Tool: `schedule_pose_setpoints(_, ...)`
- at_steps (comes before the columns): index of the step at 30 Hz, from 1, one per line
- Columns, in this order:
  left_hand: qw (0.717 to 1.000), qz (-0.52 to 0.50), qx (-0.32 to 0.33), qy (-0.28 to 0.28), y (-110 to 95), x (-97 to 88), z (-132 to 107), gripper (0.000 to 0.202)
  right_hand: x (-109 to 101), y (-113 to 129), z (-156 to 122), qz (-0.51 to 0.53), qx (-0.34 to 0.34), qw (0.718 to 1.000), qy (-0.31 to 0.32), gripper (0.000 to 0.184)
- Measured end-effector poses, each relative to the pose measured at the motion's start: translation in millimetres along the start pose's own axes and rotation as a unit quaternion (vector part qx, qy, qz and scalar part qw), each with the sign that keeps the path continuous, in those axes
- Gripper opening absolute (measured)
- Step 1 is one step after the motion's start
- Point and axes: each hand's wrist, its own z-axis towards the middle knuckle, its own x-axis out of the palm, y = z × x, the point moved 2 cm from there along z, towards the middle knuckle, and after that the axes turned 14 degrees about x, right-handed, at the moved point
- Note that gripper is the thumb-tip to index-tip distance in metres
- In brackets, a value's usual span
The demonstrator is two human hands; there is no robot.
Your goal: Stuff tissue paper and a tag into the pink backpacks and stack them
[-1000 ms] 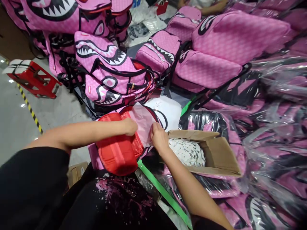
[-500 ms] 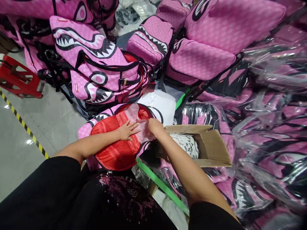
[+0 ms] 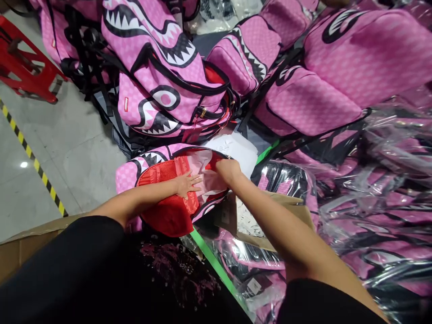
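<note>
In front of me lies an open pink backpack (image 3: 125, 180) with shark teeth printed on it. Its red lining (image 3: 158, 211) is folded out toward me. Fingers spread, my left hand (image 3: 187, 184) rests flat on the lining at the bag's mouth. A thin, pale pink sheet (image 3: 204, 164) lies crumpled in the opening, by both hands. My right hand (image 3: 227, 172) reaches in at the right side of the mouth, with its fingers curled down. Its fingertips and whatever they hold are hidden.
An open cardboard box (image 3: 249, 218) of small white pieces stands under my right forearm. White paper (image 3: 236, 146) lies behind the backpack. More pink backpacks (image 3: 168, 99) are piled ahead, plastic-wrapped ones (image 3: 367, 216) at right. A red stool (image 3: 27, 58) stands at far left.
My view has shifted, and a cardboard edge now shows at lower left. My right hand stays at the bag's mouth, where more of the pale sheet is spread. My left hand remains on the lining.
</note>
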Motion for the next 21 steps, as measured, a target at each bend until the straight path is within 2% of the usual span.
schedule_pose_setpoints(2,0.999,0.003,-0.013,-0.031,-3.4,-9.5,-0.9,0.05,4.9,-12.5,-6.8,-0.008,-0.001,1.0,-0.015,0.038)
schedule_pose_setpoints(4,0.995,0.016,-0.06,-0.073,-4.6,-23.2,2.4,0.033,11.4,-20.8,-9.0,-0.009,-0.007,1.0,-0.029,0.038)
schedule_pose_setpoints(8,0.971,0.057,-0.179,-0.148,4.8,-46.3,24.7,0.045,21.3,-26.8,-4.0,0.021,-0.006,0.996,-0.082,0.033)
schedule_pose_setpoints(10,0.968,0.066,-0.188,-0.15,13.2,-46.8,39.2,0.052,24.4,-28.7,-2.5,0.035,0.004,0.995,-0.098,0.033)
schedule_pose_setpoints(13,0.975,0.064,-0.174,-0.119,23.8,-36.6,54.9,0.06,28.9,-32.4,-3.4,0.038,0.0,0.994,-0.101,0.033)
schedule_pose_setpoints(16,0.976,0.071,-0.174,-0.107,25.7,-30.4,60.3,0.057,33.3,-36.5,-3.8,0.034,-0.009,0.993,-0.109,0.033)
schedule_pose_setpoints(21,0.965,0.097,-0.202,-0.138,21.9,-38.8,61.4,0.043,38.6,-40.4,-3.4,0.041,-0.008,0.991,-0.128,0.033)
